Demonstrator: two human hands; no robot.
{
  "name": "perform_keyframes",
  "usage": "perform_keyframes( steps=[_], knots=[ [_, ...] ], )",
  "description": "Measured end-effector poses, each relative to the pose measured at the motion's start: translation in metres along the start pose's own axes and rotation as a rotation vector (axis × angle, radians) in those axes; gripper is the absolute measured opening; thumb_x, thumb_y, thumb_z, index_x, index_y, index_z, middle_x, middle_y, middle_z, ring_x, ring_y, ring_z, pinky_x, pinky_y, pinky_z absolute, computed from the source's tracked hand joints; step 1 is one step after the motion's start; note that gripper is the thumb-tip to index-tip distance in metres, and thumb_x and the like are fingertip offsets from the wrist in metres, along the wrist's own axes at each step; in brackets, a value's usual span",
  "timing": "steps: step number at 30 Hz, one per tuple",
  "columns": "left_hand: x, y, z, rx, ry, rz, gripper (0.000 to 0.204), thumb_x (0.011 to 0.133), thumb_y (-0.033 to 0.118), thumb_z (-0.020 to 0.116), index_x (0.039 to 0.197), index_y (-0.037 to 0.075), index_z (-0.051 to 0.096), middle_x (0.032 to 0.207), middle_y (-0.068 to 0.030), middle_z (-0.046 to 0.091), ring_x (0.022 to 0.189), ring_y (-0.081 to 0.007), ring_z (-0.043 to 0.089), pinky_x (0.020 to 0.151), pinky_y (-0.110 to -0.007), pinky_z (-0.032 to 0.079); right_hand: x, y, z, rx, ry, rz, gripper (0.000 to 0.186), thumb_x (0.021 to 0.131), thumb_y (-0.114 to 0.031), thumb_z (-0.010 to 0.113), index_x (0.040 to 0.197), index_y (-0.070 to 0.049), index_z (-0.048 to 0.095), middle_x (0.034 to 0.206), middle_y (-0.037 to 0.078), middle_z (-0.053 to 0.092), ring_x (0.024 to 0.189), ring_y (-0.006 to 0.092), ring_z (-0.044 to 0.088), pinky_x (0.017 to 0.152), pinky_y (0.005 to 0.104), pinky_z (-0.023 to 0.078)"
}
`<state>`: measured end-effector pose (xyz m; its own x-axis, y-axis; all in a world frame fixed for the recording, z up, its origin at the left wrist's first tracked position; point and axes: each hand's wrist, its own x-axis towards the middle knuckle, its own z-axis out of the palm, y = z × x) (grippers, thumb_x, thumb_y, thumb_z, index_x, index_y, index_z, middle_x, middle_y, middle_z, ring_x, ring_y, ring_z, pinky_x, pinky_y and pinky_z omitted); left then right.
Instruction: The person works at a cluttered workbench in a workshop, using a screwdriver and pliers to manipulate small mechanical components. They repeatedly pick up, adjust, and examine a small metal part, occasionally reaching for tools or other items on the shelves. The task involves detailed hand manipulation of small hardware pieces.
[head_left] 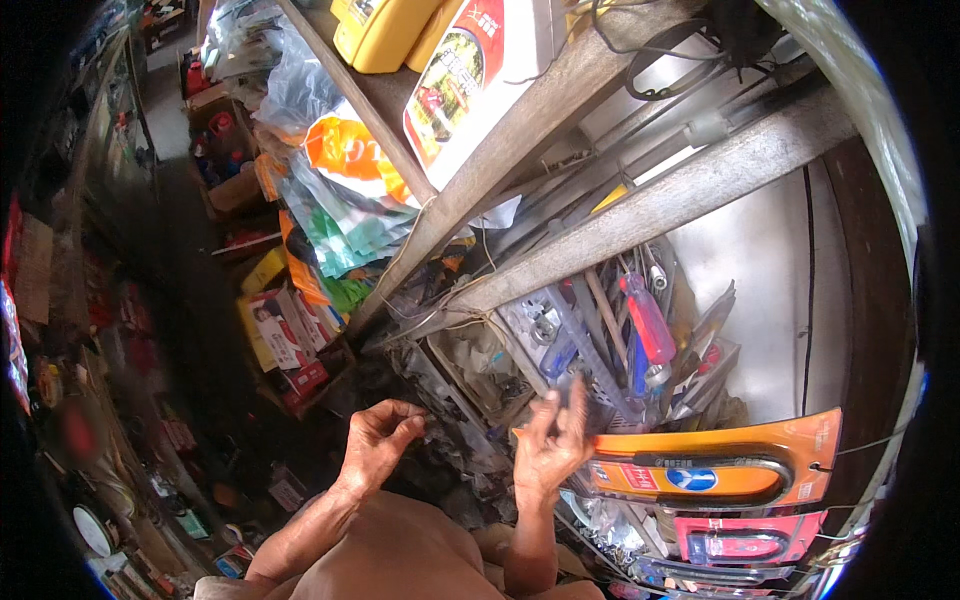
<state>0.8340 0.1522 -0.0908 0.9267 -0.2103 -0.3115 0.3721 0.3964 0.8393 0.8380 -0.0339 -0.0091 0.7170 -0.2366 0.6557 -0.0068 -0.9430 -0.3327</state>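
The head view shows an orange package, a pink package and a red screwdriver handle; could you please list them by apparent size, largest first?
1. Orange package: clearly the largest.
2. Pink package: smaller, below it in the picture.
3. Red screwdriver handle: smallest of the three.

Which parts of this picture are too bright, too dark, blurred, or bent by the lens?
In the head view, strong light washes out the white panel at the right, while much of the left side lies in deep shadow; the right hand looks smeared at its fingertips, probably by motion; the dark brown post appears bowed near the rim, and black fills the corners.
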Motion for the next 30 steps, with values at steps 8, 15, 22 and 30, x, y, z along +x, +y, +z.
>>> perform_keyframes(
  steps=[8,15,22,30],
  knots=[
    [-0.001,-0.004,-0.006,-0.001,0.031,0.000,0.011,0.089,0.008,0.067,0.095,-0.002,0.068,0.080,-0.0014,0.066,0.075,-0.0086,0.059,0.071,-0.026,0.050,0.029,-0.025,-0.021,-0.452,-0.134,-0.044,0.028,0.091,-0.010,0.059,0.117,0.002,0.060,0.061,0.019,0.063,0.058,0.0362,0.066,0.050,0.0451,0.046],
    [-0.002,-0.007,-0.009,-0.007,0.039,-0.008,0.011,0.089,0.007,0.067,0.094,-0.003,0.068,0.082,-0.0019,0.066,0.075,-0.0089,0.059,0.071,-0.026,0.050,0.037,-0.018,-0.026,-0.466,-0.150,-0.032,0.010,0.085,-0.013,0.068,0.090,-0.005,0.065,0.060,0.018,0.062,0.056,0.0374,0.064,0.053,0.0449,0.049],
    [-0.004,-0.008,-0.009,-0.032,0.042,0.019,0.014,0.089,0.010,0.066,0.093,-0.003,0.067,0.079,-0.0004,0.064,0.073,-0.0069,0.054,0.067,-0.023,0.045,0.045,-0.009,-0.028,-0.476,-0.075,-0.204,0.017,0.081,-0.012,0.070,0.097,-0.006,0.069,0.063,0.019,0.064,0.056,0.0380,0.064,0.053,0.0459,0.048],
    [-0.014,-0.009,-0.015,-0.064,0.088,0.014,0.012,0.090,0.009,0.066,0.093,-0.003,0.067,0.080,-0.0008,0.064,0.074,-0.0076,0.055,0.069,-0.024,0.046,0.026,-0.045,-0.037,-0.656,-0.355,0.058,0.043,0.092,-0.025,0.058,0.126,0.001,0.056,0.062,0.024,0.062,0.058,0.0419,0.064,0.057,0.0496,0.049]
  ],
)
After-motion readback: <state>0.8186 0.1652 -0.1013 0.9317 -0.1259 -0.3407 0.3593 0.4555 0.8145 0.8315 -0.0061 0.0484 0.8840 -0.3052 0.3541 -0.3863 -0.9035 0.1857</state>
